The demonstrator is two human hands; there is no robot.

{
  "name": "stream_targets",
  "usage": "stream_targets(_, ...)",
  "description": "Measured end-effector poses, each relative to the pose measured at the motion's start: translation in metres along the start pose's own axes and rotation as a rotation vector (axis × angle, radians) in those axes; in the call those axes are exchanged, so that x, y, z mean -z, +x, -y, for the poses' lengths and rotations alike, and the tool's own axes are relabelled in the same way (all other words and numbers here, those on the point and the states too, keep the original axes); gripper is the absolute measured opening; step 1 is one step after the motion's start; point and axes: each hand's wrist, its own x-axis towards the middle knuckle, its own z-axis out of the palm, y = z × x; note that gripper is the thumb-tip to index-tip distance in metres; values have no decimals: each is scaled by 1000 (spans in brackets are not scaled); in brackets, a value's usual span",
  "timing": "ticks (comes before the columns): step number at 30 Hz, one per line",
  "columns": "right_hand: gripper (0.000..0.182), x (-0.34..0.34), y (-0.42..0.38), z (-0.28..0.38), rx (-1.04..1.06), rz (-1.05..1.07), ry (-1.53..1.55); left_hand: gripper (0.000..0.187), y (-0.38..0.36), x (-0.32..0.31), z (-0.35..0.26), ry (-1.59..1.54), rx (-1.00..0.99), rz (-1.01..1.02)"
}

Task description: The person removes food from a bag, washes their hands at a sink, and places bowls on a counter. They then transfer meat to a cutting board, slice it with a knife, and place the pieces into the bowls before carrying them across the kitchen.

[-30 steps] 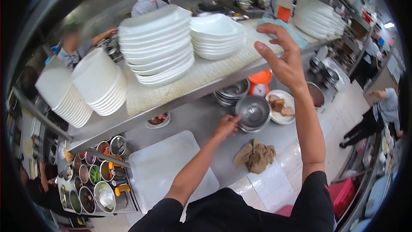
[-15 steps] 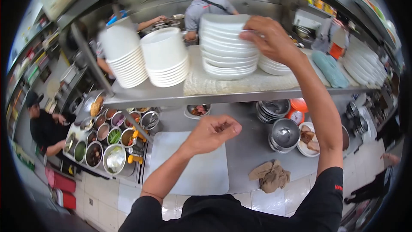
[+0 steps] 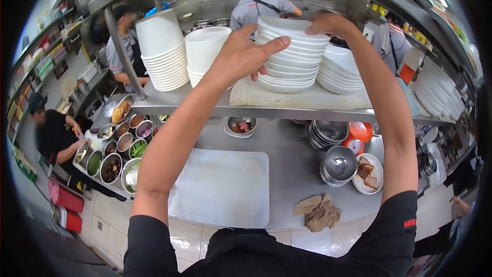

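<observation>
The desk (image 3: 297, 174) is a steel surface running across the lower half of the view. A steel shelf (image 3: 205, 110) stands above it, with a woven mat (image 3: 307, 98) laid on its middle part.

A white board (image 3: 220, 187) lies flat on the desk, near its front edge. Left of the board, a rack of round tubs (image 3: 115, 151) holds sauces and chopped items.

On the shelf stand several stacks of white crockery. The plate stack (image 3: 289, 54) rests on the mat, centre. A bowl stack (image 3: 204, 54) stands just beside it on the left, and a taller stack (image 3: 161, 51) stands further left. Another stack (image 3: 341, 69) touches the plate stack on the right.

On the desk to the right stand nested steel bowls (image 3: 338, 164), with a plate of meat (image 3: 369, 173) just beside them. A brown cloth (image 3: 319, 210) lies crumpled near the front edge. A small dish (image 3: 240, 126) sits under the shelf.

The left hand (image 3: 243, 54) is half open, fingers spread, its thumb against the left side of the top plates. The right hand (image 3: 330, 23) is curled over the far top rim of the plate stack, fingers closed on the top plate's edge.

Three people work behind and to the left of the shelf.
</observation>
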Motion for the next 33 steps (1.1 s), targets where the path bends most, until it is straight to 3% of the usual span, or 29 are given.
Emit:
stream_targets(2,43,-4,8,1,-32,-13,-99,92,14,-3,3,-31,15,64)
stream_targets(11,32,-7,34,-9,-75,40,54,91,16,-9,14,-104,-18,21)
stream_targets(17,17,-3,28,-3,-68,19,106,86,13,-5,25,-274,0,125)
stream_targets(21,16,-5,36,-7,-134,73,211,80,15,-2,25,-286,-19,134)
stream_targets(31,12,11,-5,9,-138,-26,423,64,18,6,28,-447,12,192)
stream_targets(33,33,18,-7,12,-39,-7,312,52,16,7,26,-478,-6,186)
